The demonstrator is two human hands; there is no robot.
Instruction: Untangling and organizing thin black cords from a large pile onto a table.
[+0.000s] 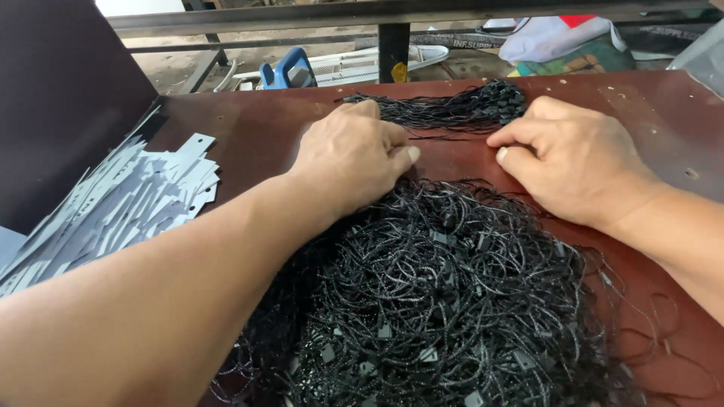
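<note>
At the far middle of the table (648, 120): left hand (351, 154) and right hand (573, 158) side by side, thumbs almost meeting, both curled, fingertips hidden, so cannot tell if anything is pinched. Straight cord bundle (452, 109) just at 12 o'clock from both, long axis 9 to 3, equally near. Loose cord heap (445, 301) at 6 o'clock. Grey tags (128, 203) at 9 o'clock.

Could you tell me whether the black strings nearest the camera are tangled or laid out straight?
Tangled: the big pile of black strings is a loose heap of loops, whereas the far bundle lies combed straight.
</note>
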